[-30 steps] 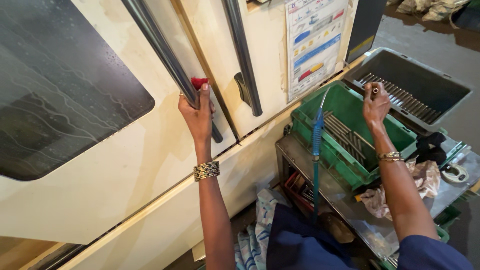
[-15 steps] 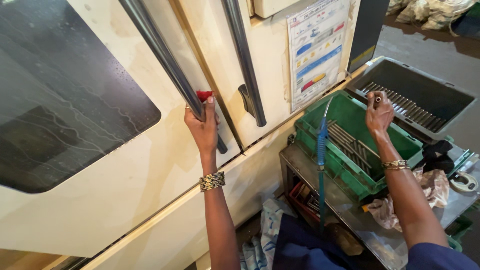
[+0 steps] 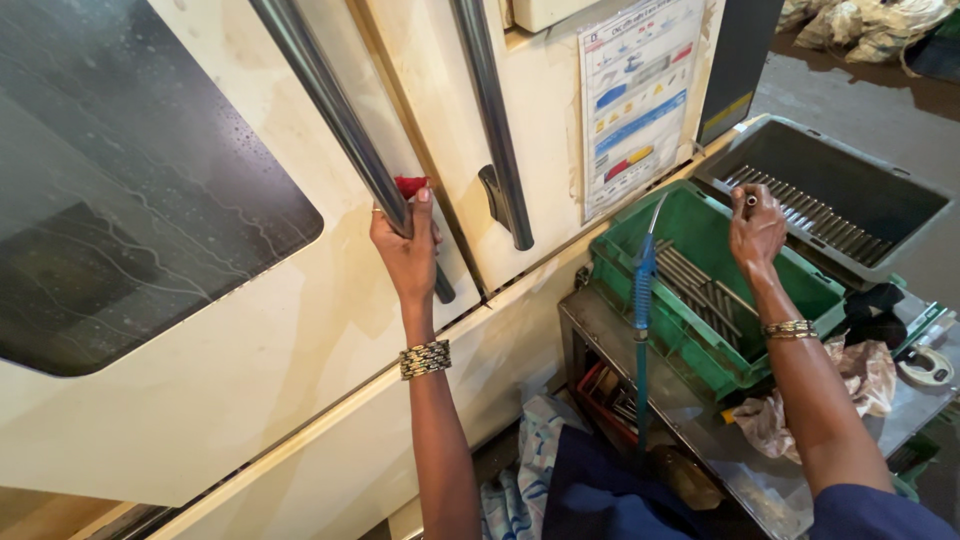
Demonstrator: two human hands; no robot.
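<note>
Hands were well apart. Left hand (image 3: 405, 250) was wrapped round the steel door bar (image 3: 345, 125) on the cream machine door (image 3: 200, 400), fingers closed tight on it, w/ a red bit (image 3: 411, 185) showing just above the thumb. Right hand (image 3: 755, 228) was up over the green crate (image 3: 700, 290), fingers pinched together on a small dark metal part (image 3: 751, 201). Grey tray (image 3: 830, 195) of rods sat just behind. Blue air gun (image 3: 643, 290) stood beside the crate's near edge; rag (image 3: 860, 375) lay on the bench.
</note>
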